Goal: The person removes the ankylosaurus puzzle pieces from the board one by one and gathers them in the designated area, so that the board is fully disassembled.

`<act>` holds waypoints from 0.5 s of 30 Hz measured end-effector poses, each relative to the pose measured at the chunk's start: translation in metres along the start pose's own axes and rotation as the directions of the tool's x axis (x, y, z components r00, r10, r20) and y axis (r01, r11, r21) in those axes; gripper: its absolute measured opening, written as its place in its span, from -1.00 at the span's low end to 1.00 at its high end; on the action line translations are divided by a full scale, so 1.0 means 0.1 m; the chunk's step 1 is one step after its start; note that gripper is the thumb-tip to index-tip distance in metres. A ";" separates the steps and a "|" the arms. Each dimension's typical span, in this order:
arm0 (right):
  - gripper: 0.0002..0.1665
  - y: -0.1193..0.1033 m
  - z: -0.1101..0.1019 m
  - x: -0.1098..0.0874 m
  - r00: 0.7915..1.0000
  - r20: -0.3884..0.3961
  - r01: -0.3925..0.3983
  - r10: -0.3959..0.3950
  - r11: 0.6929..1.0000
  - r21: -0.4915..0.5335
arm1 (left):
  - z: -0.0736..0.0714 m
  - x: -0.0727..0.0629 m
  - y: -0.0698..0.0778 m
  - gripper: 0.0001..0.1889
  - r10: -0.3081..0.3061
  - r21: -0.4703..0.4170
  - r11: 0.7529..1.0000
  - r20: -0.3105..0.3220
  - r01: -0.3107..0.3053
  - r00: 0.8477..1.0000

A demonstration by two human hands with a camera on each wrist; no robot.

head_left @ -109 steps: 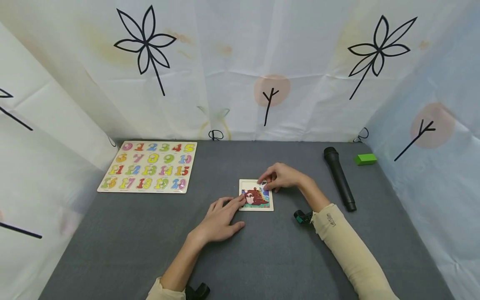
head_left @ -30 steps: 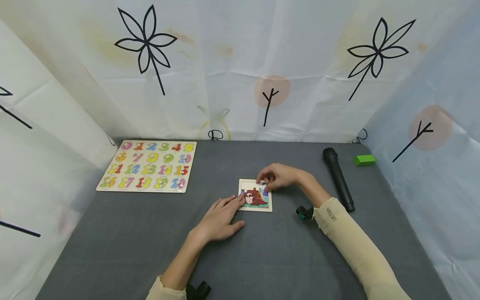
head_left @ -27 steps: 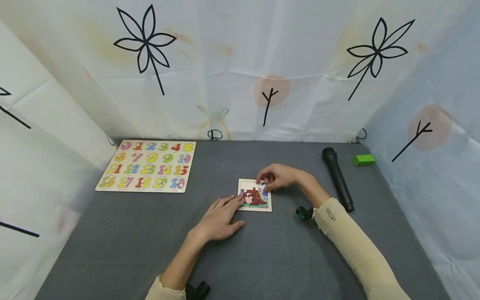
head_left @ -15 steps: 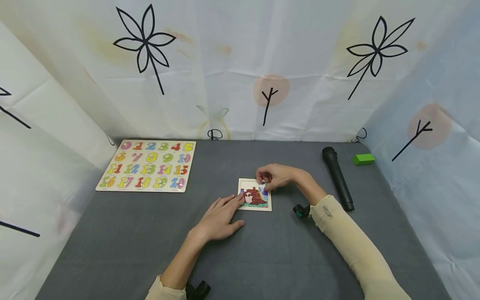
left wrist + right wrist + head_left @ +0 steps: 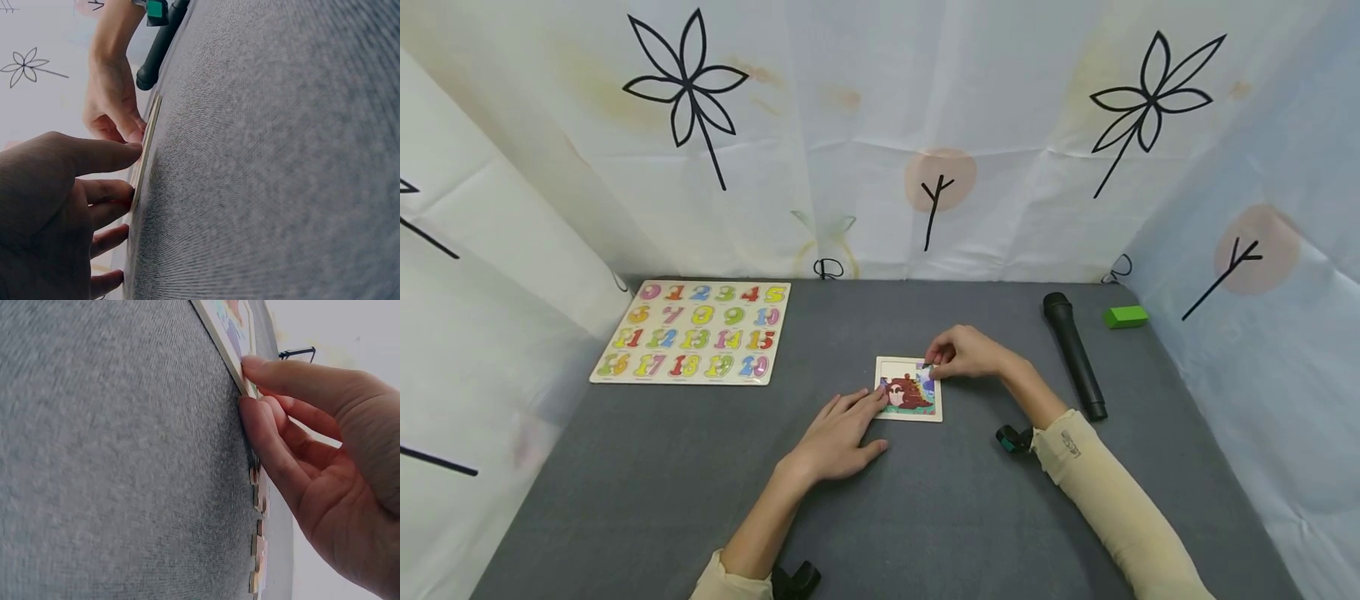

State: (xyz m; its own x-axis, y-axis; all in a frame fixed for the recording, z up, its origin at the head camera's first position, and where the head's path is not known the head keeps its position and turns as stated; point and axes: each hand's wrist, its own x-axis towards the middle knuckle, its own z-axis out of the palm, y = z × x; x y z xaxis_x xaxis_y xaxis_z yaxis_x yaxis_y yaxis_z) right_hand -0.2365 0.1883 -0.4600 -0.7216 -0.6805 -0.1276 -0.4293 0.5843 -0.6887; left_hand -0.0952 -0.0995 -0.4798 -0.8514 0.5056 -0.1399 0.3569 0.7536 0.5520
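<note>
A small square jigsaw puzzle (image 5: 910,395) in a pale wooden frame lies on the grey table, showing a brown animal; the upper left of its picture area is bare and pale. My left hand (image 5: 838,442) lies spread out, fingertips resting on the puzzle's left edge. At the upper right corner, my right hand (image 5: 972,353) curls its thumb and forefinger together over a small dark jigsaw piece (image 5: 927,365), mostly covered by the fingers. Seen from the right wrist, the thumb (image 5: 269,370) meets the frame's edge and the forefinger is just beside it.
A number board (image 5: 692,332) with coloured numerals from 0 to 20 lies at the back left. To the right are a black microphone (image 5: 1075,354) and a green block (image 5: 1125,317). In the right wrist view, several wooden-edged pieces (image 5: 257,547) lie beyond the right hand. Printed curtains enclose the table.
My right hand's fingertips have shifted slightly right, uncovering more of the puzzle's upper right corner. The left hand has stayed at the puzzle's left edge.
</note>
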 end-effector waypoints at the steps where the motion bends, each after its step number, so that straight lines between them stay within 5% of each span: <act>1: -0.79 -0.01 0.00 -0.01 1.000 0.000 -0.001 0.001 1.000 0.003 | 0.00 0.00 0.00 -0.24 -0.006 0.002 1.000 0.004 0.006 1.000; 15: -0.78 -0.04 0.08 0.00 0.999 -0.008 -0.039 0.039 0.999 -0.006 | 0.00 -0.01 0.01 -0.23 -0.009 -0.009 1.000 0.004 0.009 1.000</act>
State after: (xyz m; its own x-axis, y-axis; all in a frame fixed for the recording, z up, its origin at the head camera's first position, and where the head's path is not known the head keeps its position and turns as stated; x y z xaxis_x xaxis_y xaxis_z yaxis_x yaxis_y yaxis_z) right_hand -0.2303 0.1826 -0.4628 -0.7420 -0.6537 -0.1485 -0.4041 0.6129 -0.6790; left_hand -0.0943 -0.0991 -0.4790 -0.8532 0.5001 -0.1481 0.3454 0.7546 0.5580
